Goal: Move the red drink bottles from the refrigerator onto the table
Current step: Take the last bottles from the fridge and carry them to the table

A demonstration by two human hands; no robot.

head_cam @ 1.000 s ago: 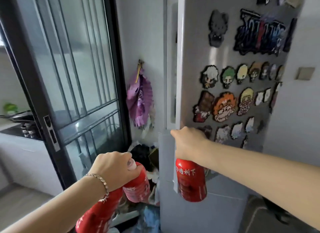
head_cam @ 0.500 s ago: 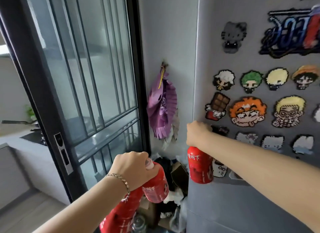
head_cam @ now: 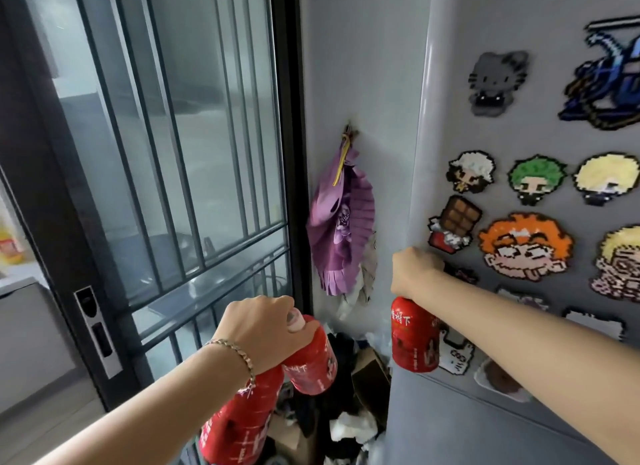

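My left hand (head_cam: 258,329) grips two red drink bottles by their tops: one (head_cam: 313,360) hangs to the right of the hand, the other (head_cam: 239,423) slants down under my wrist. My right hand (head_cam: 414,274) holds a third red bottle (head_cam: 414,340) by its cap while resting against the left edge of the grey refrigerator door (head_cam: 433,146), which looks shut. The fridge's inside is hidden. The table is not in view.
Bead-art magnets (head_cam: 526,246) cover the fridge door. A purple fabric piece (head_cam: 341,229) hangs on the wall in the corner above a heap of clutter (head_cam: 349,412) on the floor. A black-framed glass sliding door (head_cam: 166,173) stands to the left.
The fridge door has swung from ajar to shut under my right hand. The view has shifted closer to the door. Both hands kept hold of their bottles.
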